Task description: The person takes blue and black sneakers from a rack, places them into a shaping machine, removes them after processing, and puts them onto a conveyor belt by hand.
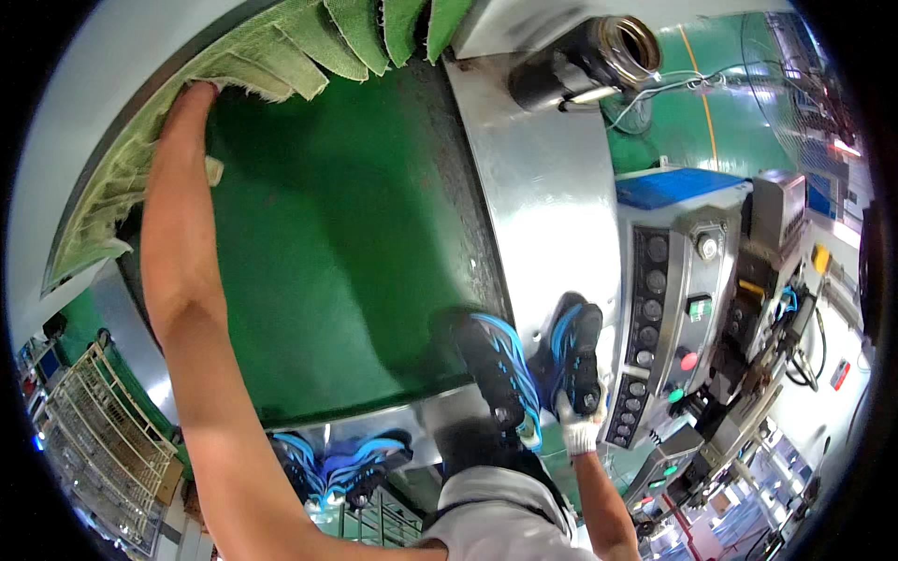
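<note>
My left arm stretches far forward to the frayed green fabric strips [281,56] at the upper left. Of my left hand [199,88] only the wrist end shows; its fingers are hidden behind the strips. In a white glove, my right hand [580,432] is closed on the near end of a black sneaker with blue stripes [578,351], above the metal ledge. A similar black and blue sneaker [500,369] is just left of it, at the edge of the green belt [337,252]. Another pair of blue-striped sneakers [337,467] sits at the belt's near end.
A bright metal ledge [547,196] runs along the belt's right side, with a black cylinder [571,65] at its far end. To the right stands a control panel [673,318] with dials and buttons. A wire rack [108,439] is at the lower left.
</note>
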The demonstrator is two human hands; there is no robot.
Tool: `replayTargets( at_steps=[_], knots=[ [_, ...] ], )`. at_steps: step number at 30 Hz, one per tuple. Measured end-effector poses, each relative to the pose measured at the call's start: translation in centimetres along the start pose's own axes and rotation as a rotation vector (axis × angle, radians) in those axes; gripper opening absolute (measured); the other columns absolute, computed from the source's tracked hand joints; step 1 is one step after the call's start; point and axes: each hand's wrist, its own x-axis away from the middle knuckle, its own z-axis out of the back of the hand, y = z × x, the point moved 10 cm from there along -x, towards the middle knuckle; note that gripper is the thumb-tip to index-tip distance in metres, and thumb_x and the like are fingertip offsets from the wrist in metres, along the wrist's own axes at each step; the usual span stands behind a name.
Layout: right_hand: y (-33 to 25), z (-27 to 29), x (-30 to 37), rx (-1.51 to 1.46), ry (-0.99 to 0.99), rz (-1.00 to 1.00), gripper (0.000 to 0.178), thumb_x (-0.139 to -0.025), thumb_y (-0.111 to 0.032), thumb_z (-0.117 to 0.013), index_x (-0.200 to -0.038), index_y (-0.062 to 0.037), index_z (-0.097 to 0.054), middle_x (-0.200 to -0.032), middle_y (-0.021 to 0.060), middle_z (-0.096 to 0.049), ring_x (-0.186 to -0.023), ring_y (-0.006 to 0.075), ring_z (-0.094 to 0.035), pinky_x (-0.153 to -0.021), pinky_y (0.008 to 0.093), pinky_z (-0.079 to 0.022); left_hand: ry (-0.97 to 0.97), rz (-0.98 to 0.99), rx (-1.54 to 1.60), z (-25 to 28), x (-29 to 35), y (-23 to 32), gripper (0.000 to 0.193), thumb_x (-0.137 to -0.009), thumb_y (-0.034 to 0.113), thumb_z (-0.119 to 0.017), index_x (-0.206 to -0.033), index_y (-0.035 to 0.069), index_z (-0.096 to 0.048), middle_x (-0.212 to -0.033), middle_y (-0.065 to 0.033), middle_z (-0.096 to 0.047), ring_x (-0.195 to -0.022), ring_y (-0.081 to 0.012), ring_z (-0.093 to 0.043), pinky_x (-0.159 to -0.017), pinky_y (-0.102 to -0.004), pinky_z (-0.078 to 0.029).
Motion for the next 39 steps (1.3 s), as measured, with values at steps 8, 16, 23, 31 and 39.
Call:
replayTargets(
  at_steps=[8,16,23,31,39],
  knots=[
    [-8.3,0.1,1.5,0.243,0.046,0.365,0.063,-0.072,-0.015,-0.087,-0.127,-0.0009,-0.059,-0.100,0.0141,-0.074,-0.086,0.0226,-0.072,-0.081,0.0359,-0.058,0.171,-0.160,0.236,9.5,25.3,11.4,0.052,-0.081,0.048,-0.071,-0.112,0.007,-0.064,-0.105,-0.0223,-0.070,-0.097,-0.0396,-0.069,-0.081,-0.0547,-0.054],
    [-9.2,0.6,1.9,0.397,-0.241,0.129,0.089,-0.077,-0.047,-0.083,-0.145,-0.0041,-0.046,-0.127,0.0206,-0.067,-0.118,0.0343,-0.065,-0.101,0.0415,-0.049,-0.269,-0.025,0.606,8.8,46.5,15.7,0.076,-0.071,0.050,-0.081,-0.127,0.004,-0.060,-0.123,-0.0246,-0.067,-0.117,-0.0409,-0.063,-0.100,-0.0524,-0.048],
    [-8.5,10.9,7.3,-0.306,-0.182,0.339,0.068,-0.091,-0.029,-0.074,-0.146,0.0005,-0.048,-0.133,0.0194,-0.062,-0.126,0.0311,-0.059,-0.112,0.0401,-0.042,-0.393,-0.050,1.310,20.6,62.9,22.4,0.051,-0.076,0.022,-0.077,-0.117,-0.003,-0.063,-0.107,-0.0124,-0.068,-0.097,-0.0214,-0.064,-0.089,-0.0372,-0.053],
    [-6.3,11.7,11.4,-1.650,-1.210,-0.294,0.047,-0.088,-0.011,-0.074,-0.133,-0.0076,-0.060,-0.124,0.0059,-0.069,-0.104,0.0162,-0.069,-0.090,0.0370,-0.059,-0.619,-0.902,1.460,22.5,65.2,44.1,0.060,-0.095,0.028,-0.061,-0.148,0.003,-0.047,-0.155,-0.0123,-0.049,-0.145,-0.0308,-0.041,-0.121,-0.0420,-0.031],
    [-2.3,37.5,4.0,-1.577,-0.467,0.213,0.082,-0.070,-0.006,-0.088,-0.144,-0.0018,-0.053,-0.130,0.0109,-0.067,-0.110,0.0219,-0.068,-0.097,0.0380,-0.056,0.144,-1.276,0.967,51.5,64.3,70.7,0.048,-0.092,0.020,-0.068,-0.135,0.002,-0.058,-0.133,-0.0197,-0.062,-0.125,-0.0371,-0.060,-0.107,-0.0400,-0.047]
  ],
)
